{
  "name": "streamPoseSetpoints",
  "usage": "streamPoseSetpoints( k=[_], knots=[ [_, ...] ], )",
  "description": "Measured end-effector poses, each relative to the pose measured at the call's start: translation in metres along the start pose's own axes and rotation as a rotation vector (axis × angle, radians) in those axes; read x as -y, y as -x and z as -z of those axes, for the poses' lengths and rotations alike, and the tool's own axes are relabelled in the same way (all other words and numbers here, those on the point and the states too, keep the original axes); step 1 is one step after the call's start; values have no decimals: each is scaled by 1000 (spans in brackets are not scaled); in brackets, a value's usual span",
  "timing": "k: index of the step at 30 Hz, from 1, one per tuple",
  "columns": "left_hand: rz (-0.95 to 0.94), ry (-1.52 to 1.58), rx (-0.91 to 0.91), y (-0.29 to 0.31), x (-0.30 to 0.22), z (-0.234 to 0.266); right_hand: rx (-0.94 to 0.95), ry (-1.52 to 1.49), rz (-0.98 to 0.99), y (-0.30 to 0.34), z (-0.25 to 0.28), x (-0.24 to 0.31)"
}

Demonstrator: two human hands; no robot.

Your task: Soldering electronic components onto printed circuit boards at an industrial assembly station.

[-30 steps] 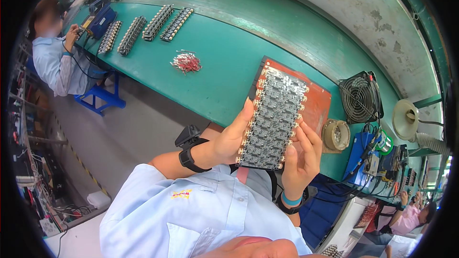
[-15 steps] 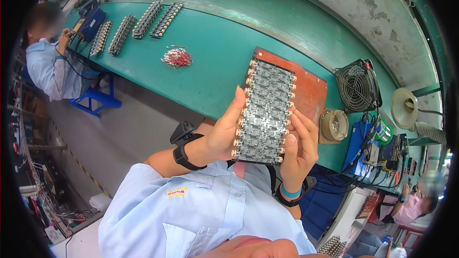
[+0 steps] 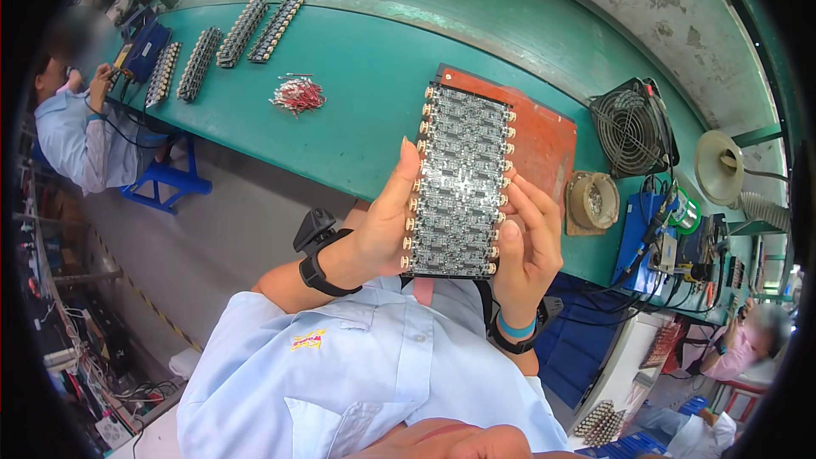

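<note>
A dark circuit board panel (image 3: 459, 183) with dense small components and rows of cream-coloured connectors along its two long sides is held up in front of me, tilted toward me. Along its left edge lies the thumb of my left hand (image 3: 382, 225); the other fingers of that hand are hidden behind the panel. My right hand (image 3: 531, 246) grips the lower right edge, its fingers bent against the connectors and its thumb close to the lower part. Behind the panel, a reddish-brown board (image 3: 544, 149) rests on the green bench (image 3: 357, 132).
Several circuit board strips (image 3: 242, 32) lie at the far left, near a pile of red and white wires (image 3: 299, 94). To the right are a round container (image 3: 592, 204), a black fan (image 3: 633, 130), a solder spool (image 3: 685, 211) and a funnel-shaped duct (image 3: 718, 168). A co-worker (image 3: 72, 123) sits at left.
The whole view has shifted slightly, with bench items now further left in the picture. Both hands keep their hold on the panel, which shows little movement of its own.
</note>
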State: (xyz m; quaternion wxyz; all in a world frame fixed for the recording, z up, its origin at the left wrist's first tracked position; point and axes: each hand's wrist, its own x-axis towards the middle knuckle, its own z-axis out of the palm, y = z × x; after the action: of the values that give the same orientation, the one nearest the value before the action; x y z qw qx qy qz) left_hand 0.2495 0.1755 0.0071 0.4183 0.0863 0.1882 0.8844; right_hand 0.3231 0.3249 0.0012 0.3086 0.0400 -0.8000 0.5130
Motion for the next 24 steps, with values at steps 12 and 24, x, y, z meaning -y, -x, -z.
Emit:
streamPoseSetpoints(
  k=[12,24],
  knots=[
    [22,39,75,1,-3,0,6,-29,-25,1,-2,0],
    [18,-19,7,-2,-1,4,-19,-47,-58,3,-5,0]
  ],
)
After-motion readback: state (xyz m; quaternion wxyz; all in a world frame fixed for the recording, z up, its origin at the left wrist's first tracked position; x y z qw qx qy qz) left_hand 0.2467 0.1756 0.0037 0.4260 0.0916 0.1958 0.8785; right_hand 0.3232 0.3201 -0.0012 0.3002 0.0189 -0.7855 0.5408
